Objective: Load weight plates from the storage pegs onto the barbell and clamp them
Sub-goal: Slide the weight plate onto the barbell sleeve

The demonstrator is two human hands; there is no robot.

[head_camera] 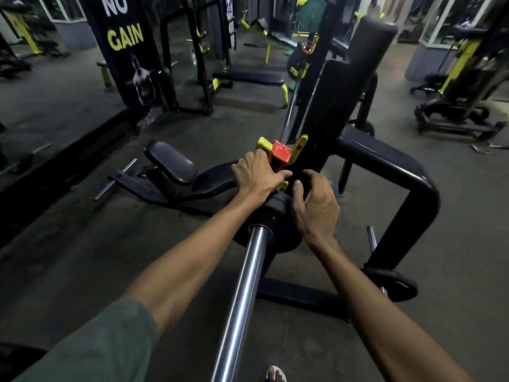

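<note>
black padded seat point(172, 161) left of centre; flat bench point(249, 78) behind; "no gain" banner point(125, 40) upper left

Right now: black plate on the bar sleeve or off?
On: the chrome barbell sleeve passes through the black plate, both hands at its top edge.

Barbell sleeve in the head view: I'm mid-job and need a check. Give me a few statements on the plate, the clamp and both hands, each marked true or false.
1. A black round weight plate sits on the shiny steel barbell sleeve. True.
2. The left hand hangs idle, away from the plate. False: it grips the plate's top edge, beside the red plastic block on the rack.
3. The right hand is at the plate's right edge, fingers curled. True.
4. A collar clamp is already fixed on the sleeve outside the plate. False: the sleeve shows bare steel there.
5. Another black plate rests on a low storage peg at right. True.
</note>
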